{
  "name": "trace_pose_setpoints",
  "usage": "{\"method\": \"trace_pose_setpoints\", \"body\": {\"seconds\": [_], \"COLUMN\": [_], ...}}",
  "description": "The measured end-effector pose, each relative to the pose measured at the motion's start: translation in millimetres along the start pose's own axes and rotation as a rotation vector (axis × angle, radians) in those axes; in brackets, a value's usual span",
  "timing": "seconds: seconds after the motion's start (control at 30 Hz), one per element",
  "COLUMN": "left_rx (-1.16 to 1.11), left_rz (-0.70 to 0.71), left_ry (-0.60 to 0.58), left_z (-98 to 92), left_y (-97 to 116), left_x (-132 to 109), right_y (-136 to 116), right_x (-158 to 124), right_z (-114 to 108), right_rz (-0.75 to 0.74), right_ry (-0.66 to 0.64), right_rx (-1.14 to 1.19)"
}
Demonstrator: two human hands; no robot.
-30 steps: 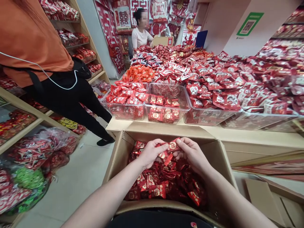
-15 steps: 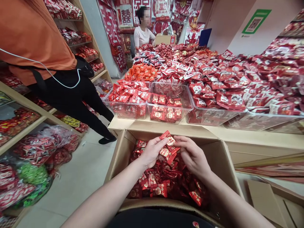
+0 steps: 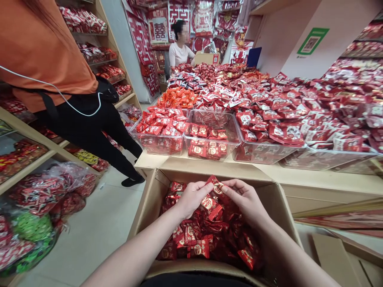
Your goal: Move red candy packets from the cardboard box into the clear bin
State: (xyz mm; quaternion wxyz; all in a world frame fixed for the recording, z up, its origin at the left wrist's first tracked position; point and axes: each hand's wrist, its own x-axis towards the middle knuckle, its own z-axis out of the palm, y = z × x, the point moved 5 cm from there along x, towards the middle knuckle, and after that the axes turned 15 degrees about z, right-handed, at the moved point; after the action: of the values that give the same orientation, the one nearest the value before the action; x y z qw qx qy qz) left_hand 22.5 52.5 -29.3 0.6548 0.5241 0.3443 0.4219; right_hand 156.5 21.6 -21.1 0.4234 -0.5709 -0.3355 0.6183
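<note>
An open cardboard box [image 3: 151, 203] in front of me is full of small red wrapped candies [image 3: 209, 235]. Both my hands hover over it, meeting at a little bunch of those candies [image 3: 213, 196]. My left hand [image 3: 191, 197] is curled around several of them from the left. My right hand [image 3: 243, 199] pinches the top candy with thumb and fingers from the right. Just beyond the box stands a clear plastic bin [image 3: 230, 133], partly filled with the same red candies.
A display counter [image 3: 299, 179] carries more clear bins and heaps of red sweets. A person in an orange top [image 3: 54, 67] stands at left by wooden shelves [image 3: 26, 163] with bagged sweets. Another person in white [image 3: 179, 50] stands at the back.
My hands stay together over the box, shifting the gripped candies slightly; the raised candy dropped a little lower between my fingers. The camera view tilted down a bit.
</note>
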Motion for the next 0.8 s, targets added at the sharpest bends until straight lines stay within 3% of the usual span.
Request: {"method": "trace_pose_setpoints", "body": {"seconds": [0.2, 0.37, 0.53, 0.6, 0.7, 0.8], "left_rx": [0.007, 0.093, 0.277, 0.319, 0.296, 0.239], "left_rz": [-0.025, 0.033, 0.150, 0.176, 0.204, 0.239], "left_ry": [-0.067, -0.111, -0.246, -0.283, -0.133, -0.016], "left_z": [3.9, 3.8, 3.0, 3.7, -0.9, -2.2], "left_y": [2.7, 6.1, 16.5, 19.7, 23.1, 25.0], "left_x": [-2.3, -2.1, -2.6, -3.7, -3.9, -4.7], "right_y": [-0.8, -2.8, -14.3, -15.4, -11.0, -6.0], "right_x": [1.2, -0.5, -5.5, -5.5, -3.4, -3.2], "right_z": [1.6, -1.1, 4.9, 7.4, 9.2, 15.9], "right_rz": [-0.009, -0.015, -0.075, -0.065, 0.030, 0.116], "right_ry": [-0.060, -0.046, -0.156, -0.155, -0.077, -0.084], "right_rx": [-0.053, -0.052, -0.337, -0.314, -0.036, 0.152]}}
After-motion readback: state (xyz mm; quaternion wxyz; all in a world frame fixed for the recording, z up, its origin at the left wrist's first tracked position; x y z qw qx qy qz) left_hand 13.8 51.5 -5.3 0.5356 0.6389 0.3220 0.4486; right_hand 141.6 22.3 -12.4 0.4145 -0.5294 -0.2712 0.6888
